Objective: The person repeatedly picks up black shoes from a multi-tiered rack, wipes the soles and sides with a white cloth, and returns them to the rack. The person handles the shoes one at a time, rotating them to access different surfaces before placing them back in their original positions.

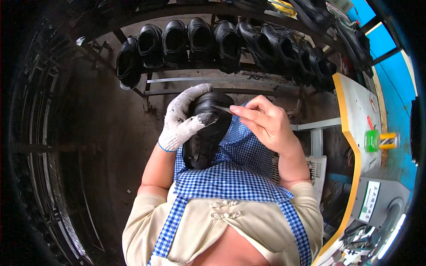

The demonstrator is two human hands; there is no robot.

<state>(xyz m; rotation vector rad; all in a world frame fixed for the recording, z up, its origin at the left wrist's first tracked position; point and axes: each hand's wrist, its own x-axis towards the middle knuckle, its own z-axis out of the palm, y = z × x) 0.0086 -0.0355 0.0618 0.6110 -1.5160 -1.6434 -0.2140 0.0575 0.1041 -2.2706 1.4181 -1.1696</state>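
A black lace-up shoe (205,142) stands over my lap with its toe pointing away from me. My left hand (181,119), in a pale knitted glove with dark stains, is closed around the shoe's toe end. My bare right hand (268,124) pinches a thin, flat metal blade (223,108) between thumb and fingers. The blade's tip lies against the shoe's toe, close to my left thumb. Whether the blade has a handle is hidden inside my fingers. Beneath the shoe spreads a blue-and-white checked apron (226,177).
Ahead, a dark metal rack (191,66) holds a row of several black shoes (175,42). On the right, a white table with a yellow edge (353,146) carries a green container (372,141), a yellow-banded jar (389,141) and a grey machine (385,195). A white slatted seat (316,170) shows beside me.
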